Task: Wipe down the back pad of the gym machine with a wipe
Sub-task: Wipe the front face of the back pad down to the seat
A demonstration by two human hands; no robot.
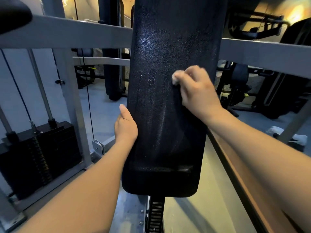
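The wiping itself is under way. The right hand (196,91) presses a small white wipe (175,79) against the front of the black back pad (159,115), about halfway up and toward its right side. The fingers are curled tight round the wipe, so only a crumpled bit shows at the fingertips. The wrist is bent and the forearm reaches in from the near right.

The left hand (126,126) holds the pad's left edge lower down. Its thumb points up along the front and its fingers are out of sight behind the edge, so it seems to be steadying the pad.

The pad stands upright in the middle of the view on a toothed post (155,214), with a grey frame bar (67,32) crossing behind it and a weight stack (42,157) at the near left.

Faint streaks on the lower middle suggest that part has been covered. The next move probably calls for firm, overlapping strokes across to the left side, then over the top and the bottom end.
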